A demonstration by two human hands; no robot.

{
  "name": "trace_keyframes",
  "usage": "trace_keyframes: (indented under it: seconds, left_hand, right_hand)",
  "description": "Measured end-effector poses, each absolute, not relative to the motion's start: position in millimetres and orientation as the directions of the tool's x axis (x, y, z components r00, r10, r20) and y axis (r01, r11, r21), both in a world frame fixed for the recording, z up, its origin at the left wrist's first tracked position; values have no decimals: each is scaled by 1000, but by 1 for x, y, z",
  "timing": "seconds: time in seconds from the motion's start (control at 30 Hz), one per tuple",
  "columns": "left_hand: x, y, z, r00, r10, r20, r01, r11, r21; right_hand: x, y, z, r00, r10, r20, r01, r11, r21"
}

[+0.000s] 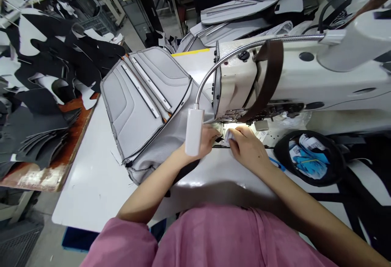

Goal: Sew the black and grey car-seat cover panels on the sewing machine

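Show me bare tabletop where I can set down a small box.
Widest: the near left corner of the white table, bordered by the grey cover and left forearm. A smaller strip separates the left hand and right hand from the pink top. Crowded: under the sewing machine, where both hands are, and around the black bowl.

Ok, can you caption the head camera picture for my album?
Left hand and right hand close together at the sewing machine, with grey cloth on the white table.

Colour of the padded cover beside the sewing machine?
The cover is light grey with dark edging, best seen in the head view.
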State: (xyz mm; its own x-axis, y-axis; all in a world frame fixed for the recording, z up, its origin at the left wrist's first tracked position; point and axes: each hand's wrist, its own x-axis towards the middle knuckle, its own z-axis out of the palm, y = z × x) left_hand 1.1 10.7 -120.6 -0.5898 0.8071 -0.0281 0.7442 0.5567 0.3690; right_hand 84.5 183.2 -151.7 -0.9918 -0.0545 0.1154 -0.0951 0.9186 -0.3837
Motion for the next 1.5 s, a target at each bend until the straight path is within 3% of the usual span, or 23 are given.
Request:
trace_keyframes:
  seconds: [0.07, 0.17, 0.4, 0.67, 0.9, 1.0, 1.23, 1.37, 1.5]
  left_hand:
    - [-4, 8, -116, -608, 793, -30, 684, 543, 488]
    - [-3, 7, -116, -594, 804, -9, 687, 513, 514]
    - [19, 12, -131, -550, 835, -36, 820, 547, 168]
    - [9, 6, -125, -556, 830, 35, 769, 499, 399]
    - [20, 17, -123, -561, 821, -107, 805, 571, 158]
    - [24, 22, -119, -574, 806, -145, 802, 589, 99]
    - [30, 27, -114, -607, 777, -167, 783, 620, 40]
    - [30, 24, -122, -597, 790, -140, 791, 609, 65]
    - [25, 21, -123, -633, 756, -164, 736, 654, 175]
  right_hand:
    - [78, 180, -150, -993, -55, 100, -91, 913, -398]
    - [67, 176, -151, -997, -34, 69, -60, 904, -424]
    - [65, 180, -158, -999, 30, 40, 9, 889, -457]
    - [67, 180, -153, -1000, 10, 11, 5, 911, -413]
    - [67, 179, -152, -999, 44, -8, 44, 907, -418]
    - [74, 178, -149, -992, 127, -8, 119, 900, -419]
    - [75, 170, -139, -935, 271, -230, 346, 841, -415]
    - [68, 166, -144, -966, 231, -118, 259, 876, -408]
    - [71, 160, -153, -993, 86, 82, 49, 924, -379]
